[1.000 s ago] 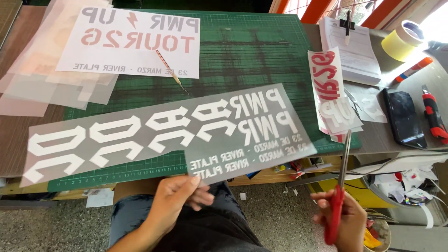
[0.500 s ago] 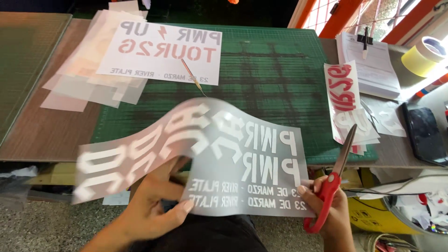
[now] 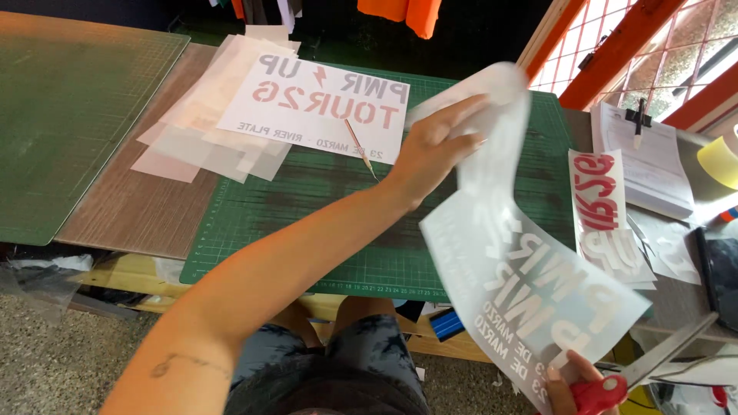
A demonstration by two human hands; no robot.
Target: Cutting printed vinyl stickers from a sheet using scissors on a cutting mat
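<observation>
cutting mat [image 3: 323, 230]: green, gridded | scissors [image 3: 615, 388]: red handles | transfer sheet [image 3: 530, 296]: grey, white letters

Wooden table [image 3: 131, 207] — two green cutting mats [image 3: 307, 223] on it; printed sheets [image 3: 231, 123] lie atop.

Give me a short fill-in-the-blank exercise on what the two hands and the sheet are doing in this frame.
1. The left hand lifts the upper end of a translucent printed sheet above the ____ cutting mat.
2. The right hand holds a pair of ____-handled scissors.
3. The scissor blades stand ____.
4. A thin pencil lies partly on the mat and partly on a ____ printed sheet.

Missing words: green; red; open; white
</observation>
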